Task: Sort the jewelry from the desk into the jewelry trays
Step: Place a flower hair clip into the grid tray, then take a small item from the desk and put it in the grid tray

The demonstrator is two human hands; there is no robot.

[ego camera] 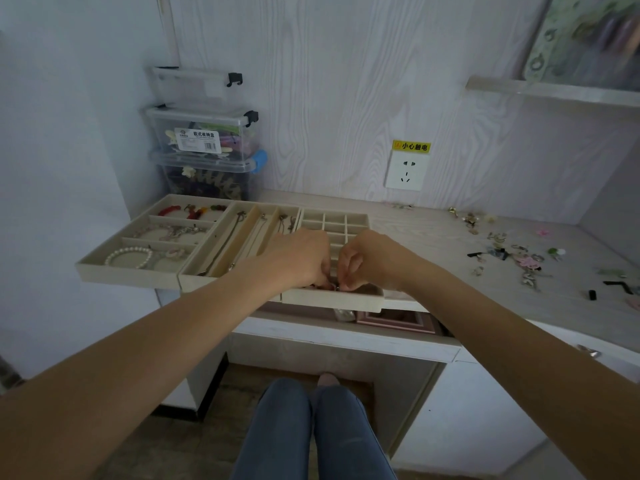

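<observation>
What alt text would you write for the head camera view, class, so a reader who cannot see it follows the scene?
Both hands, left hand and right hand, pinch a small metal piece over the near edge of the grid tray. Beside it sit a necklace tray and a bracelet tray. Loose jewelry lies scattered on the desk to the right.

Both forearms are bare from the frame's lower corners up to the wrists, with no sleeves, watch, bracelets or rings showing on the left hand [300,258] or the right hand [367,260]. Below the bench [450,258], the legs are clad in blue denim jeans [313,431], the fabric faintly creased along the thighs. Just beyond the right knee, under the bench, a pale pinkish shoe toe [328,379] shows.
</observation>
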